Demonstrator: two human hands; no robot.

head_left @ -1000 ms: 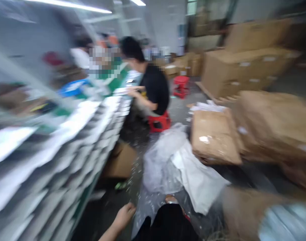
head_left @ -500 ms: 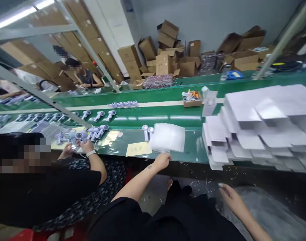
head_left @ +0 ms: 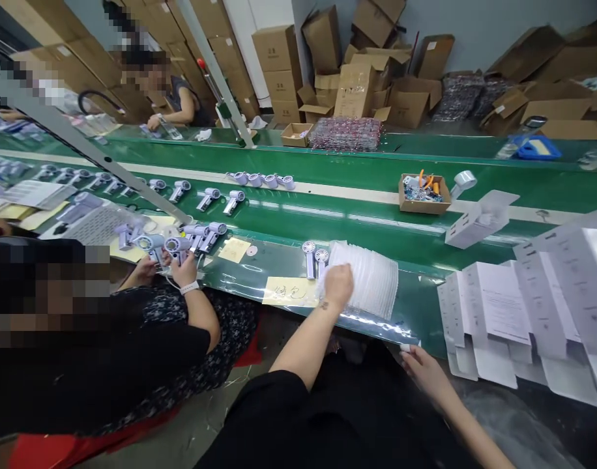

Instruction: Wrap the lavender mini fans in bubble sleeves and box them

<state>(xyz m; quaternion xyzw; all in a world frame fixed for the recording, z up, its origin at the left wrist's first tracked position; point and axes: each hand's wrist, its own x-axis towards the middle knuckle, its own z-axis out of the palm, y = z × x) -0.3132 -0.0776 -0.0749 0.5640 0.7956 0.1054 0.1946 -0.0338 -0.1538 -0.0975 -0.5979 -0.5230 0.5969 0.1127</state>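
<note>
Left hand [head_left: 339, 285]: above the white sleeves' [head_left: 371, 281] left end, fingers curled, grip unclear
Right hand [head_left: 423, 370]: near their right, fingers loosely bent, released

two fans [head_left: 309, 262] beside one pouch stack [head_left: 369, 280]; one blue tray [head_left: 539, 148]; strip fans [head_left: 270, 182], seemingly four

Open cardboard boxes [head_left: 354, 91] lean against a grey-blue wall [head_left: 467, 19]

Left hand [head_left: 338, 286] at translucent pouches [head_left: 369, 280]
</note>
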